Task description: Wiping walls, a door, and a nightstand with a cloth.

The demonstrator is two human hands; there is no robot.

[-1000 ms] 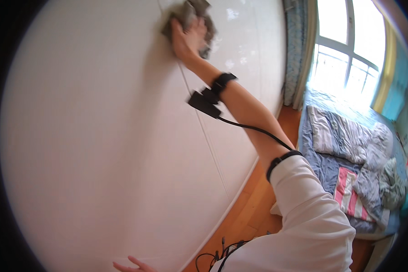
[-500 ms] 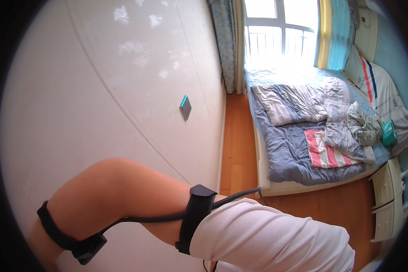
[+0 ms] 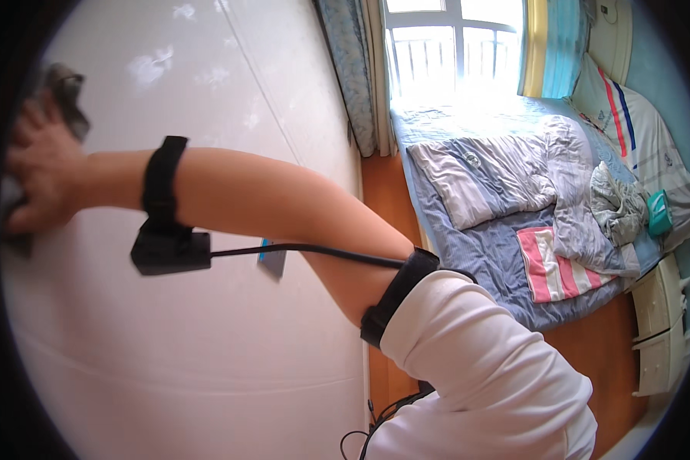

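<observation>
At the far left, my right hand (image 3: 50, 165) is pressed to the pale wall (image 3: 169, 330), its back toward me and its fingers spread over a dark greyish cloth (image 3: 70, 96). The cloth sticks out above and below the hand, held between palm and wall. Motion and the dark picture rim blur both fingertips and cloth. My arm reaches across from the lower right in a white sleeve (image 3: 468, 337). A black strap (image 3: 165, 176) with a small black box circles the forearm, and a cable runs to another strap near the sleeve. My left hand is out of view.
Below my forearm, a grey switch plate (image 3: 272, 259) is partly covered. A bed (image 3: 491, 245) with rumpled bedding stands right of a strip of wooden floor (image 3: 395, 192). Behind it are curtains (image 3: 345, 69) and a bright window; a white cabinet (image 3: 659, 330) stands at right.
My right arm has swung up and straightened along the wall, bringing the hand and cloth into view. The view has shifted slightly, and the switch plate is now partly behind the arm.
</observation>
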